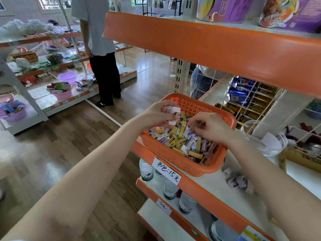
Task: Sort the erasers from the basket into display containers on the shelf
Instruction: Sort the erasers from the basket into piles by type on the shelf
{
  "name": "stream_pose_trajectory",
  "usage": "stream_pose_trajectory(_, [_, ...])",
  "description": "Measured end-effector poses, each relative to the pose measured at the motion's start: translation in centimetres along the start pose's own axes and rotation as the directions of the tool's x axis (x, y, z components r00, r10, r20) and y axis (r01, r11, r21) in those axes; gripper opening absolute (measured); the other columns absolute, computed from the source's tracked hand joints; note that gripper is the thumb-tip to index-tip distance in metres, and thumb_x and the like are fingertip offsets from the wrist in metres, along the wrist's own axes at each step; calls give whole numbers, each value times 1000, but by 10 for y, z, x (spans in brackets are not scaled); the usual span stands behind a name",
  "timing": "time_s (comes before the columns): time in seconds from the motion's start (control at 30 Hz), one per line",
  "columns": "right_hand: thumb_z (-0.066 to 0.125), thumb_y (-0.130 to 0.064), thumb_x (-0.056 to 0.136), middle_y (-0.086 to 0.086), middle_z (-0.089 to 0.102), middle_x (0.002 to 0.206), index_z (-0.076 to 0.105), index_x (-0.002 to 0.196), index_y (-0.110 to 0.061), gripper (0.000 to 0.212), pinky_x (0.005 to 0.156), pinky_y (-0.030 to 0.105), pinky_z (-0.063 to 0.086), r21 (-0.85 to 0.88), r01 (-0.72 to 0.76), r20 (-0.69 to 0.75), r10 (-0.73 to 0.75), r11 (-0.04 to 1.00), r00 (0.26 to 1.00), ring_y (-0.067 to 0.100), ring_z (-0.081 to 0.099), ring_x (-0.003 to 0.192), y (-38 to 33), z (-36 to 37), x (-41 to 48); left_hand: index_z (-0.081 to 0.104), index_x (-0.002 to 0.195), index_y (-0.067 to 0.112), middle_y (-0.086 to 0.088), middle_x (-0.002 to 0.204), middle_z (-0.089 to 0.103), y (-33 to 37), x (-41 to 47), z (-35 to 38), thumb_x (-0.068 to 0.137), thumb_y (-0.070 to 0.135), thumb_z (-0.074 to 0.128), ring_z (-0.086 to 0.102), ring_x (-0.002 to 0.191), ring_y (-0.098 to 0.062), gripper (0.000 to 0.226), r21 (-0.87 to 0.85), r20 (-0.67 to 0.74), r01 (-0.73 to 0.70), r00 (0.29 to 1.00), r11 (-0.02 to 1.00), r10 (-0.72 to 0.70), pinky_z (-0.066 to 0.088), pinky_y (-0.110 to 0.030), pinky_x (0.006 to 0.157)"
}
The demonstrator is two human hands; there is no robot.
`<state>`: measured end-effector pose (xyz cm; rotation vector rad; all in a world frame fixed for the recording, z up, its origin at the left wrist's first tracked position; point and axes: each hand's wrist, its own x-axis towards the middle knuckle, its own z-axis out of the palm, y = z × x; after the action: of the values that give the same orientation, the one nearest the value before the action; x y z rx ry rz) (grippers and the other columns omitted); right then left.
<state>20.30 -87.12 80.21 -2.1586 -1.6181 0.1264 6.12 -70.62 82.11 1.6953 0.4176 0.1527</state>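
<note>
- Your left grip (pixel 157 115) clasps a few small white block erasers (pixel 174 110) above the far-left part of the orange perforated plastic basket (pixel 173 156).
- Your right grip (pixel 208 127), fingers curled, reaches down to the heap of yellow, white and pink wrapped erasers (pixel 180 140) filling the basket; whether it pinches one cannot be told.
- The basket sits at the front of the white shelf with an orange front edge (pixel 205 190).
- A clear round plastic jar (pixel 265 145), a white slip inside, sits on the same shelf just right of the basket.
- Several loose pinkish erasers (pixel 238 180) lie on the shelf beside the basket's near corner, next to your right forearm.
- A handwritten white price label (pixel 166 168) is stuck to the orange edge below the basket; clear water bottles (pixel 145 171) stand on the shelf beneath.
- Another person in dark trousers (pixel 104 75) stands in the aisle at a far shelf.
</note>
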Motion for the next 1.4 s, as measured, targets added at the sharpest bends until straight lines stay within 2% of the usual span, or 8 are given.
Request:
stream_pose_trajectory(0.23, [73,-21,79,-10,66,107,68,107,-23,29,83,12,47,9,129,310,-126,992,943,-2,59,91,-6,2,4,57,100,25,-1,81,48,-3,-12,0,86,4,64,62,67,-4,27,51,-37,-38,998,998,40,58,-27,69])
stream_pose_trajectory(0.5, [70,-25,76,-13,37,107,65,106,-24,31,87,39,45,-162,279,525,-157,946,837,17,50,98,-18,18,3,57,110,20,3,100,58,-6,-7,0,86,4,66,64,77,-7,30,41,-47,-9,999,999,11,55,-22,64])
stream_pose_trajectory(0.7, [69,-27,76,-4,44,113,63,104,-27,28,87,36,45,-206,268,512,-130,941,849,16,45,104,-17,18,1,57,109,21,-23,111,58,-7,-7,-2,85,6,67,67,90,-18,29,10,-42,-3,999,1000,4,55,-24,66])
stream_pose_trajectory(0.93, [69,-15,67,-2,45,96,40,69,-28,33,77,36,46,-164,108,462,-21,981,887,19,48,90,-12,19,1,58,109,21,-14,100,58,-6,-10,-2,85,5,68,67,80,-12,30,-13,-44,-22,999,1000,21,56,-24,65])
stream_pose_trajectory(1.03, [70,-16,68,-2,48,97,38,74,-33,37,78,37,47,-158,23,448,51,987,893,18,48,88,-10,18,3,59,106,23,-25,107,57,-5,-12,-2,85,5,68,68,90,-21,29,-11,-42,-28,999,1000,28,56,-25,66])
stream_pose_trajectory(1.2, [69,-18,80,-5,57,100,61,109,-27,31,79,30,49,-109,-67,388,105,992,916,13,56,89,-8,14,4,59,100,27,-5,92,55,-4,-14,-2,85,4,67,65,75,-9,28,-17,-59,-62,996,998,61,55,-21,64])
stream_pose_trajectory(1.33, [68,-25,85,-10,62,101,68,104,-24,20,76,15,44,-82,-92,351,116,992,929,5,56,88,-8,12,5,59,101,26,-4,92,55,-3,-15,-3,86,2,65,66,73,-6,29,-27,-59,-66,996,997,64,55,-21,63])
stream_pose_trajectory(1.4, [67,-24,85,-10,63,102,69,104,-25,19,80,20,47,-76,-103,328,123,992,937,6,58,91,-8,11,5,58,101,25,-6,95,58,-2,-17,-2,86,1,65,67,76,-7,29,-29,-51,-66,997,997,64,55,-21,64])
